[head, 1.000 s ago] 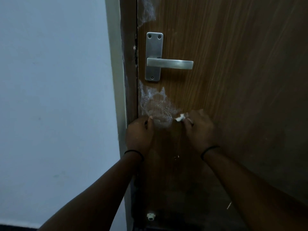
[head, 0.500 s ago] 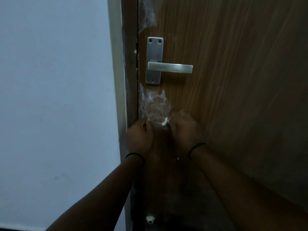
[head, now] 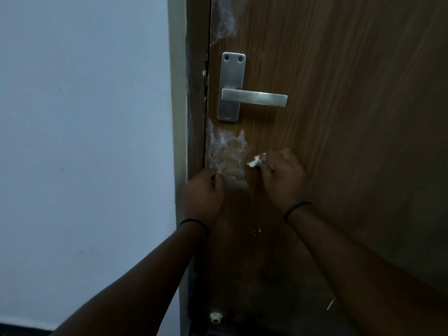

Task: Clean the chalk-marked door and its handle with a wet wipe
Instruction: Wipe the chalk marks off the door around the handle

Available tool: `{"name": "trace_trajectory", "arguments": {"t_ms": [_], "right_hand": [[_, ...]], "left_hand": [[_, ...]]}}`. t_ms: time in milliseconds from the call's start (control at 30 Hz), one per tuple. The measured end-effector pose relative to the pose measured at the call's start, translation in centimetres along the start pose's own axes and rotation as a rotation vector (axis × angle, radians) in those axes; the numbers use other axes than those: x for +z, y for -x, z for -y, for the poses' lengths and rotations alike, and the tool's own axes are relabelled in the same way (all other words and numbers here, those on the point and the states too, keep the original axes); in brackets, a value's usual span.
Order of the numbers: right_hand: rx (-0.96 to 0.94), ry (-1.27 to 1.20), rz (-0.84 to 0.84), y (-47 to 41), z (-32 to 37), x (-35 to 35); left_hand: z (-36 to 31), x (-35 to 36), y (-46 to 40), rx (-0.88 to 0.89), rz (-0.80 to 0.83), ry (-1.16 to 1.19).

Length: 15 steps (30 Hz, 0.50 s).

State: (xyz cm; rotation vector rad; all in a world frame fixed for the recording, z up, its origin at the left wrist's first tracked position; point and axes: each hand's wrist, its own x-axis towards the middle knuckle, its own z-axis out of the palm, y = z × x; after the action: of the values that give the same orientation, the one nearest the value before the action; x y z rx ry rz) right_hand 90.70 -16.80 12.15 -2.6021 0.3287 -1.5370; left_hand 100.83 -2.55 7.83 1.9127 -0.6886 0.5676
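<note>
The brown wooden door (head: pixel 339 117) fills the right half of the view. Its metal lever handle (head: pixel 254 98) sits at upper centre. A white chalk smear (head: pixel 225 151) spreads just below the handle plate, and another chalk patch (head: pixel 225 15) lies near the top edge. My right hand (head: pixel 281 175) pinches a small crumpled white wipe (head: pixel 253 162) against the door at the smear's right edge. My left hand (head: pixel 203 192) rests on the door by its left edge, below the smear, with fingers curled and nothing visible in it.
A dark door frame (head: pixel 194 93) and a pale wall (head: pixel 84 141) stand to the left. A small white door stopper (head: pixel 215 317) sits low on the door. White crumbs (head: pixel 257 230) speckle the wood below my hands.
My right hand slid the wipe left into the smear, then back right and slightly up. My left hand has stayed in place.
</note>
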Motion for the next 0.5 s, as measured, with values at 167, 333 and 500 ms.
{"name": "trace_trajectory", "arguments": {"t_ms": [167, 333, 500], "right_hand": [[-0.113, 0.015, 0.141, -1.0, 1.8, 1.2], [-0.094, -0.018, 0.028, -1.2, 1.1, 0.2], [-0.242, 0.062, 0.13, -2.9, 3.1, 1.4]], "left_hand": [[-0.5, -0.1, 0.0, -0.021, 0.008, -0.021], [-0.5, -0.5, -0.2, 0.0, -0.02, -0.003], [-0.4, -0.2, -0.2, -0.024, -0.014, 0.006]]}}
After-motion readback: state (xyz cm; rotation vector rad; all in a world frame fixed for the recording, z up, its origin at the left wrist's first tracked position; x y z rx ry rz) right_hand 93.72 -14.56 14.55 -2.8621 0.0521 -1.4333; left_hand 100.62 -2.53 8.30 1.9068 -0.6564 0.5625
